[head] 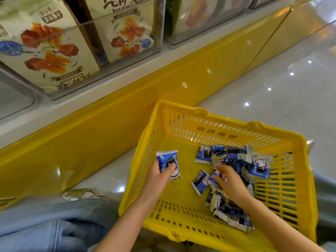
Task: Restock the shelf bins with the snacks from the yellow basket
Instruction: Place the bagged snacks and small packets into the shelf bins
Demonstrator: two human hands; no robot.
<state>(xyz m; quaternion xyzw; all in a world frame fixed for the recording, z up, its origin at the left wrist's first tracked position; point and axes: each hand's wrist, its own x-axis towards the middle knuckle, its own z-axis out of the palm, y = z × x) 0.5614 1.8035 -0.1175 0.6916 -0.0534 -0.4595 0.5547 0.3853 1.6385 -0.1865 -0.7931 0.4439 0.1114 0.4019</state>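
A yellow plastic basket (183, 113) stands on the floor in front of me. A heap of small blue-and-white snack packets (234, 160) lies in its right half. My left hand (160, 176) grips one blue-and-white packet (166, 157) over the basket's left wall. My right hand (228, 180) reaches into the heap, its fingers curled round a packet there. A single packet (200, 181) lies loose between my two hands. Clear shelf bins (127, 57) sit above at the upper left.
The bins hold large cream bags (45, 51) printed with red and orange food. A yellow base panel (109, 124) runs under the shelf. My denim-clad knee (54, 220) is at lower left, with a silvery shoe (80, 194). Glossy white floor tiles (272, 88) spread to the right.
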